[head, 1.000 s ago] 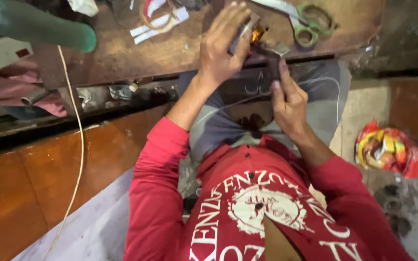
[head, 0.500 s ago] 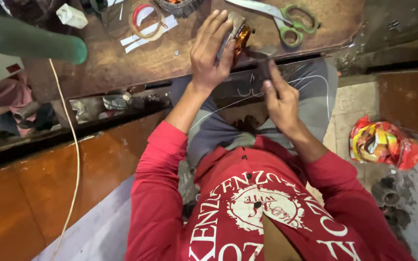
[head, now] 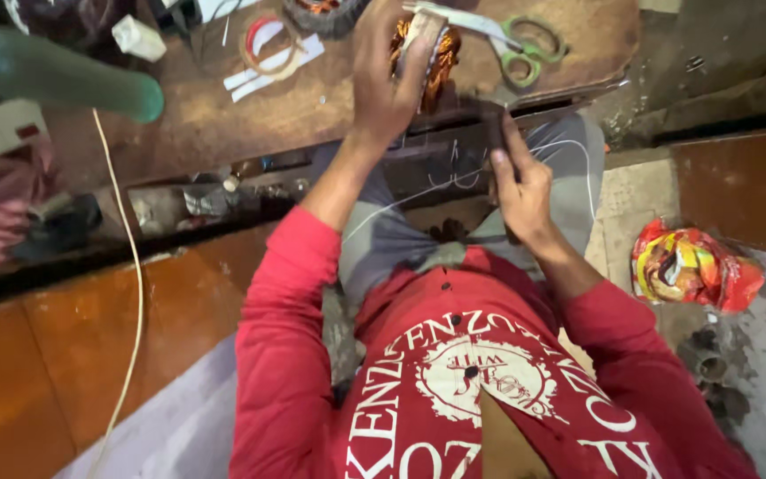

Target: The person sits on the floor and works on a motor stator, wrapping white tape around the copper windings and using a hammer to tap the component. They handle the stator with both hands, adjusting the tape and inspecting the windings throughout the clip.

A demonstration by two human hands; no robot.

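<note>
The wooden workbench [head: 250, 115] carries everything. At its near edge the left hand [head: 383, 80] is clamped around a copper-wound coil [head: 436, 53], fingers wrapped over its near side, the copper showing beyond the fingertips. Nearer than the bench edge, the right hand [head: 520, 191] pinches a thin white wire [head: 418, 200] between closed fingers. Green-handled scissors [head: 529, 49] lie on the bench, right of the coil.

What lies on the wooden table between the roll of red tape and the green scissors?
In the head view, the left hand gripping the copper coil sits between the roll of red tape and the green scissors.
</note>
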